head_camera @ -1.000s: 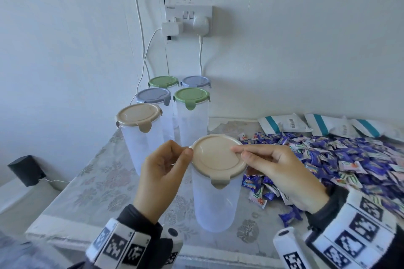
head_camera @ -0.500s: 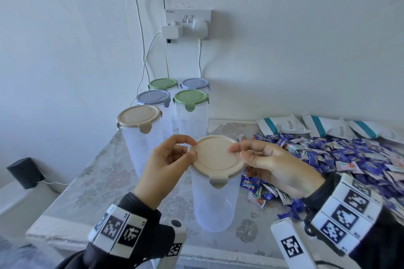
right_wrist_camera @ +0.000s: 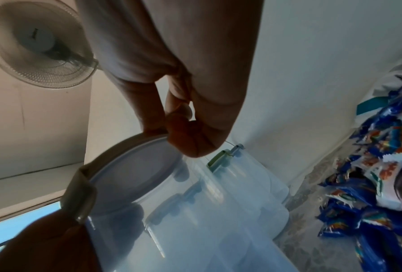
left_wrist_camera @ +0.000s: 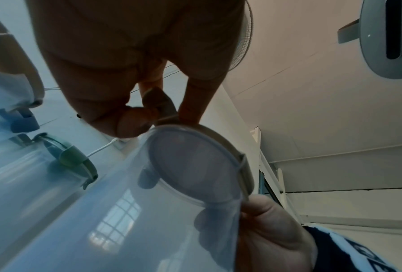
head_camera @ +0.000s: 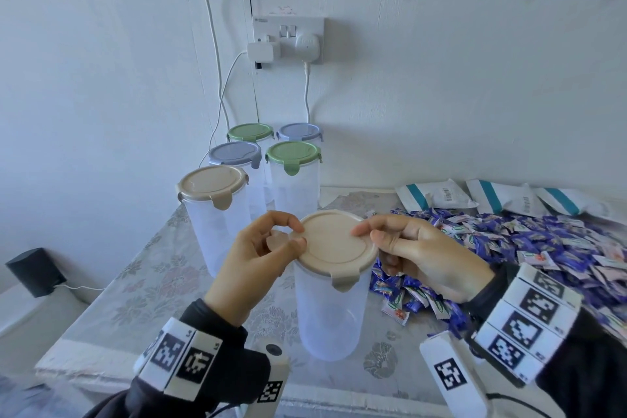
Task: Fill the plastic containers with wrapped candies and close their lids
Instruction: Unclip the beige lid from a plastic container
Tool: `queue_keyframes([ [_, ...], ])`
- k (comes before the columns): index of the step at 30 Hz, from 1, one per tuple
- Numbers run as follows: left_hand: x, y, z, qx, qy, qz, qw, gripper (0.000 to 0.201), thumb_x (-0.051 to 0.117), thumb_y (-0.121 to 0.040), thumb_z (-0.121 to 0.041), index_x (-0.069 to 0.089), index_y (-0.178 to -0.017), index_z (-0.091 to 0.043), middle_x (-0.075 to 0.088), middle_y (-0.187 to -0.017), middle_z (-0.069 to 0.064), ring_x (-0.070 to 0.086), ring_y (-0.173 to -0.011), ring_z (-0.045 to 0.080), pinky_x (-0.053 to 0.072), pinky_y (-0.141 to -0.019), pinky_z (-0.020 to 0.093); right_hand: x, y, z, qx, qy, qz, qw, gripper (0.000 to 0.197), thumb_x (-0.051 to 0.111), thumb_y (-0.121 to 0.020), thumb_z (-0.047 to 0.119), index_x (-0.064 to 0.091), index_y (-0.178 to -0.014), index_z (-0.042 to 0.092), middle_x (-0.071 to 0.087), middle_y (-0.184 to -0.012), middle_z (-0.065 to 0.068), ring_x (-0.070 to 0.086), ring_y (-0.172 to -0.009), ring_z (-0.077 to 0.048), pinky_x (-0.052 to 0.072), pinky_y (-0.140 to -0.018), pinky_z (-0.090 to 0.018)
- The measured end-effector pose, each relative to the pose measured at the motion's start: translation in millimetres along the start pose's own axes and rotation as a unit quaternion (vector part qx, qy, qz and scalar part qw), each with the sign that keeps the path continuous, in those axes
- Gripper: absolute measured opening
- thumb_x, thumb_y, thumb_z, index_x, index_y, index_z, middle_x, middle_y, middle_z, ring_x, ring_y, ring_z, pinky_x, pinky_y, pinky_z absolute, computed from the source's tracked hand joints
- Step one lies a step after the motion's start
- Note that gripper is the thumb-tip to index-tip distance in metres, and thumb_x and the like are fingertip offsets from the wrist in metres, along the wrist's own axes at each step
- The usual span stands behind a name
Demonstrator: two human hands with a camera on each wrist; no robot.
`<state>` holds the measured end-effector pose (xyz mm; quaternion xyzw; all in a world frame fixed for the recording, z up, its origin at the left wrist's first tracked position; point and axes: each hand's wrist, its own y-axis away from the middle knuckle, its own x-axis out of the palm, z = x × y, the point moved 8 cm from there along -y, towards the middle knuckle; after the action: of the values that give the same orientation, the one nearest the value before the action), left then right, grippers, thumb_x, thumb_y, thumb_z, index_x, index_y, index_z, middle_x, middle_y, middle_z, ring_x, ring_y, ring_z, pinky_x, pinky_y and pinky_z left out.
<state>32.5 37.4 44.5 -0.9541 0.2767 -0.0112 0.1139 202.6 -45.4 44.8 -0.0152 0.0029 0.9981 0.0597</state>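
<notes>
Both hands are working the beige lid of the nearest container, which I take as my landmark. On my left hand the thumb and forefinger are curled in a pinch on the lid's left clip, which looks flipped up; my right hand has its forefinger lying on the lid's right rim with the thumb tucked under it, a light pinch on that edge. I read this as unlatching: the container looks empty through its clear wall, so the lid has to come off before any candy goes in. One clip on the near side is down against the wall, so I judge the lid not yet free.

Right of the container lies the heap of wrapped candies, close to my right hand for scooping. Behind and left of it stand five more lidded containers, all apparently empty, parked clear of the working spot.

Against half a second ago, my left fingers have opened a gap and the left clip now shows lifted between them; my right hand has barely shifted, and the container stands where it was.
</notes>
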Motion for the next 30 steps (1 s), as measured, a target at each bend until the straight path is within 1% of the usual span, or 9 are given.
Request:
queue_keyframes([
  [3, 0.3, -0.1, 3.0, -0.014, -0.028, 0.026, 0.999, 0.057, 0.07, -0.048, -0.041, 0.052, -0.102, -0.035, 0.05, -0.086, -0.001, 0.049, -0.069, 0.013, 0.042, -0.058, 0.017, -0.1, -2.1, 5.6, -0.016, 0.046, -0.005, 0.999, 0.023, 0.054, -0.091, 0.006, 0.064, -0.108, 0.017, 0.055, -0.062, 0.011, 0.046, -0.057, -0.006, 0.042, -0.056, -0.015],
  [6, 10.2, 1.7, 2.6, -0.027, -0.042, 0.095, 0.994, 0.078, 0.07, -0.05, -0.042, 0.036, -0.119, -0.043, 0.052, -0.116, -0.001, 0.057, -0.094, 0.017, 0.046, -0.06, 0.014, 0.4, -10.4, 10.8, -0.041, 0.087, -0.03, 0.995, 0.029, 0.056, -0.091, 0.003, 0.058, -0.116, 0.017, 0.057, -0.075, -0.002, 0.052, -0.07, -0.015, 0.047, -0.068, -0.023],
  [10, 4.2, -7.6, 0.4, -0.024, -0.036, 0.048, 0.998, 0.049, 0.064, -0.067, -0.038, 0.051, -0.113, -0.027, 0.063, -0.092, 0.006, 0.059, -0.072, 0.008, 0.045, -0.061, 0.013, 2.4, -21.1, 14.3, -0.054, 0.11, -0.055, 0.991, 0.028, 0.057, -0.09, 0.002, 0.058, -0.116, 0.013, 0.061, -0.081, -0.003, 0.057, -0.076, -0.016, 0.05, -0.073, -0.026],
  [14, 2.9, -7.7, 5.8, -0.041, -0.061, 0.06, 0.995, 0.053, 0.069, -0.059, -0.046, 0.053, -0.1, -0.017, 0.057, -0.068, -0.001, 0.053, -0.058, 0.008, 0.045, -0.054, 0.017, 4.9, -21.1, 14.0, -0.068, 0.142, -0.068, 0.985, 0.022, 0.056, -0.092, 0.01, 0.059, -0.11, 0.023, 0.059, -0.08, 0.003, 0.056, -0.069, -0.007, 0.046, -0.064, -0.012],
  [17, 8.0, -3.2, 7.9, -0.045, -0.066, 0.064, 0.995, 0.049, 0.068, -0.063, -0.046, 0.047, -0.098, -0.018, 0.047, -0.063, -0.001, 0.046, -0.055, 0.008, 0.04, -0.054, 0.02, 5.0, -14.2, 17.1, -0.077, 0.17, -0.079, 0.979, 0.02, 0.057, -0.092, 0.018, 0.06, -0.109, 0.027, 0.06, -0.081, 0.007, 0.056, -0.07, -0.009, 0.043, -0.062, -0.01],
  [20, 14.6, -1.7, 7.4, -0.04, -0.08, 0.073, 0.993, 0.057, 0.064, -0.055, -0.054, 0.044, -0.096, -0.021, 0.045, -0.063, -0.001, 0.044, -0.06, 0.014, 0.04, -0.057, 0.026, 5.0, -6.5, 19.7, -0.072, 0.187, -0.072, 0.977, 0.02, 0.059, -0.09, 0.024, 0.058, -0.108, 0.031, 0.062, -0.083, 0.007, 0.062, -0.079, -0.02, 0.046, -0.07, -0.015],
  [23, 14.5, -2.4, 6.7, -0.032, -0.083, 0.068, 0.994, 0.056, 0.064, -0.054, -0.056, 0.044, -0.094, -0.022, 0.046, -0.065, 0.002, 0.045, -0.058, 0.013, 0.04, -0.054, 0.024, 4.5, 0.4, 17.1, -0.064, 0.219, -0.059, 0.972, 0.022, 0.062, -0.087, 0.027, 0.057, -0.106, 0.037, 0.065, -0.092, 0.0, 0.064, -0.09, -0.02, 0.05, -0.084, -0.031],
  [26, 4.8, -3.2, 3.8, -0.007, -0.083, 0.019, 0.996, 0.053, 0.064, -0.054, -0.057, 0.043, -0.088, -0.022, 0.047, -0.063, 0.005, 0.043, -0.051, 0.01, 0.037, -0.049, 0.02, 3.2, 6.0, 15.3, -0.059, 0.236, -0.053, 0.968, 0.024, 0.062, -0.087, 0.027, 0.057, -0.106, 0.04, 0.067, -0.093, -0.002, 0.066, -0.087, -0.018, 0.052, -0.087, -0.038],
  [30, 6.2, -1.1, 2.8, 0.007, -0.101, 0.017, 0.995, 0.05, 0.064, -0.055, -0.059, 0.047, -0.09, -0.028, 0.045, -0.061, 0.001, 0.042, -0.05, 0.01, 0.037, -0.049, 0.018, 1.6, 8.1, 12.6, -0.043, 0.205, -0.032, 0.977, 0.023, 0.062, -0.088, 0.024, 0.059, -0.104, 0.04, 0.063, -0.097, -0.015, 0.062, -0.092, -0.033, 0.05, -0.087, -0.042],
])
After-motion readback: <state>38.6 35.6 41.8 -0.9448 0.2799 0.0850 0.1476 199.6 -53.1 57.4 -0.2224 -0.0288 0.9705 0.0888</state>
